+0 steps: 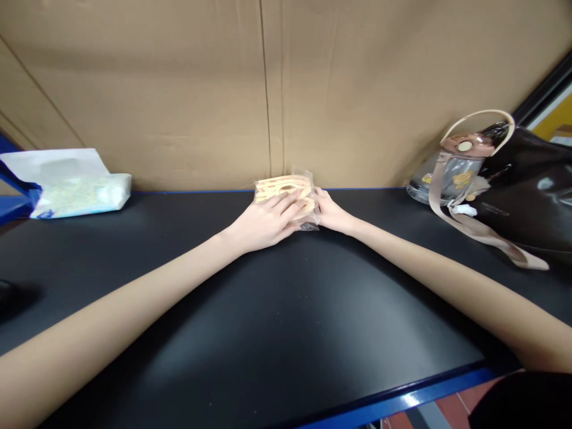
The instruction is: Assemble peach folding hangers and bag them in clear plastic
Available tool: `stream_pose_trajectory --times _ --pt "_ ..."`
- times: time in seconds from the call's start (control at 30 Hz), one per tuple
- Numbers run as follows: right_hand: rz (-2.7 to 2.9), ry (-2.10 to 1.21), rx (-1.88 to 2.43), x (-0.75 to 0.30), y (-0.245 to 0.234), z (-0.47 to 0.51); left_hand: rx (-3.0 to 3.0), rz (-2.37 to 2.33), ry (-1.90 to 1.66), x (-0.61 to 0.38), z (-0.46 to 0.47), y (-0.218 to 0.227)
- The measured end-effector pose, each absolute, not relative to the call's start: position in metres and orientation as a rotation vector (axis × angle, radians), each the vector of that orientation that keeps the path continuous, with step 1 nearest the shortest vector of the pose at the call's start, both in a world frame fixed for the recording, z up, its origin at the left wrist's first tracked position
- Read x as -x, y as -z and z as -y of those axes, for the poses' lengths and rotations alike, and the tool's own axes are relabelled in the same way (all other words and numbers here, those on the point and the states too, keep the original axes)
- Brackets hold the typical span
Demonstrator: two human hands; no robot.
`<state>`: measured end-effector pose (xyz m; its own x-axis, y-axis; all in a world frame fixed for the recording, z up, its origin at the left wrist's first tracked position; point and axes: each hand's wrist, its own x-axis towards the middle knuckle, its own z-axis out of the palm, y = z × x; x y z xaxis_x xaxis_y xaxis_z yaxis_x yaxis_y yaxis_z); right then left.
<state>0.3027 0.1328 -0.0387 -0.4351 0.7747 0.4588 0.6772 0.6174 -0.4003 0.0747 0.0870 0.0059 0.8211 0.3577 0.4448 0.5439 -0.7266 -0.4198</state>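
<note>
A small clear plastic packet (pixel 286 186) holding pale beige looped pieces lies at the back of the black table (pixel 277 322), close to the cardboard wall. My left hand (pixel 263 223) rests flat on top of the packet, fingers stretched out over it. My right hand (pixel 330 213) grips the packet's right edge with its fingers curled around it. Both arms reach far forward across the table.
A white and blue soft pack of tissues (pixel 75 187) lies at the back left. At the right stand a clear bottle with a beige strap (pixel 456 173) and a dark glossy bag (pixel 531 190). A cardboard wall (pixel 268 89) closes the back. The table's blue front edge (pixel 402 402) is near me.
</note>
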Motion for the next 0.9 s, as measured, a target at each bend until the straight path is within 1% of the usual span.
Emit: stream_pose_trajectory --times 0.13,0.27,0.5,0.73,0.9 --pt "1.993 -0.245 1.143 -0.308 0.038 -0.132 2.512 0.662 0.398 -0.07 -0.089 -0.006" --pt "1.856 -0.203 1.102 -0.305 0.03 -0.121 2.555 0.682 0.367 -0.071 -0.092 -0.005" --pt "2.14 -0.29 1.091 -0.292 0.017 -0.111 2.621 0.745 0.35 -0.072 -0.1 -0.001" --pt "2.262 -0.324 1.289 -0.292 -0.001 -0.105 2.67 0.815 0.336 -0.072 -0.101 -0.003" --pt "2.087 -0.297 1.659 -0.314 0.006 -0.083 2.65 0.937 0.381 -0.046 -0.07 -0.012"
